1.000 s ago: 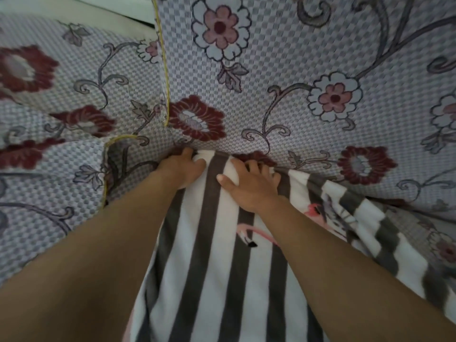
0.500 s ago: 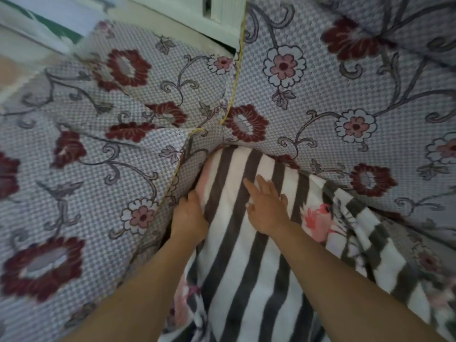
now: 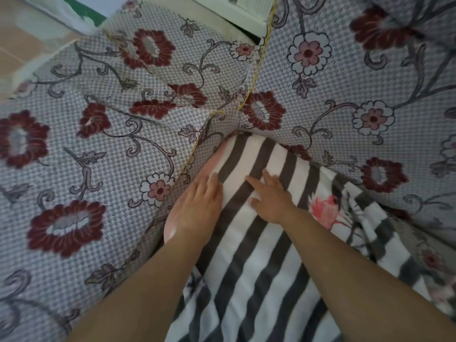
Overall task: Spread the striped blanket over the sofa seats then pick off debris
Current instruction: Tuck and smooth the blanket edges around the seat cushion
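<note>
Head view: looking down on a sofa corner, with both forearms reaching in from the lower edge.
Change in the hands: having drawn back from the deep crease, where both were pushing the cloth in a second ago; now lying nearer, fingers straighter than before.
Change in the blanket: showing more of its top edge tucked against the backrest than earlier, with the stripes running flatter toward the corner.
Meaning for the task: probably finishing the tuck at this corner and turning to smoothing; spreading not yet done, since the right side is bunching in folds; debris picking not yet begun, and no debris showing clearly.
Left hand (image 3: 197, 208): resting flat along the blanket's left border beside the armrest, fingers stretched forward, gripping nothing.
Right hand (image 3: 271, 198): pressing palm down on the stripes, fingers spread and nearly straight, holding nothing.
Striped blanket (image 3: 251, 280): lying on the seat under both hands, running from the corner down toward the lower edge; touching both palms, its top edge sitting just beyond the fingertips.
Flamingo print (image 3: 323, 209): sitting just beside the right wrist, among the rumpled folds.
Sofa cover (image 3: 345, 77): floral, wrapping backrest and armrest around the blanket.
Yellow piping (image 3: 259, 67): marking the seam running down into the corner.
</note>
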`<act>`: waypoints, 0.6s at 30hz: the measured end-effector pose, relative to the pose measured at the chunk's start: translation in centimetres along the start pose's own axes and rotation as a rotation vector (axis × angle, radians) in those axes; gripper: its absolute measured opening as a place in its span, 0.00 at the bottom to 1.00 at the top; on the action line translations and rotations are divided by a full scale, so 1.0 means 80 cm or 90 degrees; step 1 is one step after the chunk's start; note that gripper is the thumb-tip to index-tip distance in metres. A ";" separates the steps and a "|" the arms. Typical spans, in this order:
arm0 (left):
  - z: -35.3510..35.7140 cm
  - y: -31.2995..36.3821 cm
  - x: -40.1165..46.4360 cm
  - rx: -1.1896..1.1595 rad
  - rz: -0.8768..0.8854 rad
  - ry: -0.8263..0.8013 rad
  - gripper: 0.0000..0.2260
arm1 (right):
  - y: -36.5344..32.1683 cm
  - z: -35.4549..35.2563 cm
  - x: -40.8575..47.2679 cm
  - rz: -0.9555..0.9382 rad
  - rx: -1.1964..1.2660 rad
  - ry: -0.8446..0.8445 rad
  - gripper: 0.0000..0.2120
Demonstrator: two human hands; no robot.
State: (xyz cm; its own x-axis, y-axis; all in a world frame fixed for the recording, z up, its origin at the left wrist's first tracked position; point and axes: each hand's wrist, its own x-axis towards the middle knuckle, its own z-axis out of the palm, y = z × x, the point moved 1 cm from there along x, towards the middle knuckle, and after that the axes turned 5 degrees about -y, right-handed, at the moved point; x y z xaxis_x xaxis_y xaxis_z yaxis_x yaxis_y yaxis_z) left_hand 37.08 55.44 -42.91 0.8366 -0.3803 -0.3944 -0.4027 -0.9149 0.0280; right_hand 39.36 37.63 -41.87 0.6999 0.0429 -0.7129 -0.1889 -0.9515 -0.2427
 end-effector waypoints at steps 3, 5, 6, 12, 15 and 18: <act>0.003 0.015 0.007 -0.185 -0.097 -0.060 0.30 | -0.007 -0.006 0.006 -0.038 -0.063 0.089 0.26; 0.010 0.017 0.012 -0.264 -0.160 -0.053 0.30 | -0.018 -0.009 0.016 -0.081 -0.094 0.107 0.25; 0.016 0.018 0.013 -0.273 -0.175 -0.048 0.31 | -0.025 -0.011 0.024 -0.097 -0.107 0.097 0.26; 0.034 0.024 0.018 -0.305 -0.233 -0.058 0.28 | -0.074 -0.010 0.077 -0.122 -0.190 0.006 0.28; 0.031 0.014 0.033 -0.352 -0.272 -0.096 0.27 | -0.083 -0.003 0.095 -0.108 -0.241 0.008 0.27; 0.032 0.007 0.050 -0.390 -0.290 -0.119 0.28 | -0.092 -0.001 0.109 -0.095 -0.284 0.000 0.28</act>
State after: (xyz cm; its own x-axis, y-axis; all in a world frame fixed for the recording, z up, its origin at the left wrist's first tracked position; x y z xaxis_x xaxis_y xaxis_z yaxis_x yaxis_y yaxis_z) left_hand 39.24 53.78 -46.81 0.7722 0.0295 -0.6347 0.2866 -0.9077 0.3065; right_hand 46.90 44.96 -46.22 0.6968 0.1891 -0.6919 0.2288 -0.9728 -0.0355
